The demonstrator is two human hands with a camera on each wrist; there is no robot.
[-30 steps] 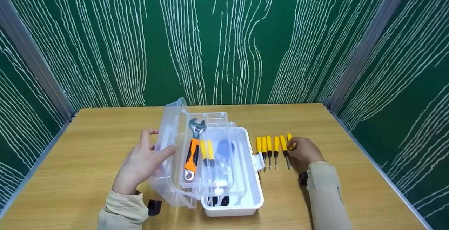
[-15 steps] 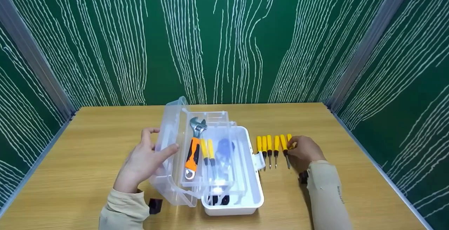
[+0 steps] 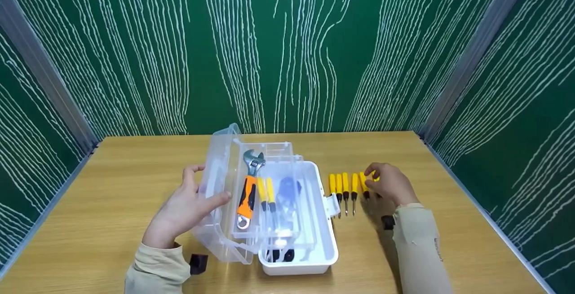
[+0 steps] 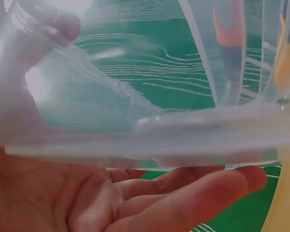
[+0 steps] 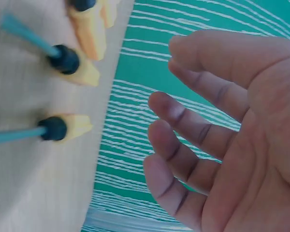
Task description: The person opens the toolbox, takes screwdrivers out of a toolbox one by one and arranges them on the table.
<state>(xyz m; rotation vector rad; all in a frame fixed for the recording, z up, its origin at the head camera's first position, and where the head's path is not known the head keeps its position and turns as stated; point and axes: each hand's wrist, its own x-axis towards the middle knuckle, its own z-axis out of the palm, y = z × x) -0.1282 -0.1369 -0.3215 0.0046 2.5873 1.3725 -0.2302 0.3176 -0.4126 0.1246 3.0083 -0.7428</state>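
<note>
My left hand [image 3: 182, 213] holds the clear lid [image 3: 219, 159] of a white toolbox [image 3: 300, 269], thumb on the inner side and fingers behind it. In the left wrist view the thumb [image 4: 63, 29] shows through the plastic. Beside the box, my right hand [image 3: 391, 184] hovers over the right end of a row of yellow-handled screwdrivers [image 3: 345, 182]. Its fingers are loosely bent and hold nothing, as the right wrist view shows, with a screwdriver [image 5: 67, 127] on the table apart from them. The hand partly hides the rightmost screwdrivers in the head view.
Within the box's clear tray lie an orange-handled adjustable wrench [image 3: 246, 197] and two yellow-handled screwdrivers [image 3: 270, 190]. A white latch [image 3: 331, 205] juts from the box's right side. Green panels [image 3: 296, 60] with white wavy lines surround the wooden table [image 3: 134, 173].
My right hand has let go of the rightmost screwdriver and lifted slightly up and left, its fingers spreading. The left hand keeps its hold on the lid.
</note>
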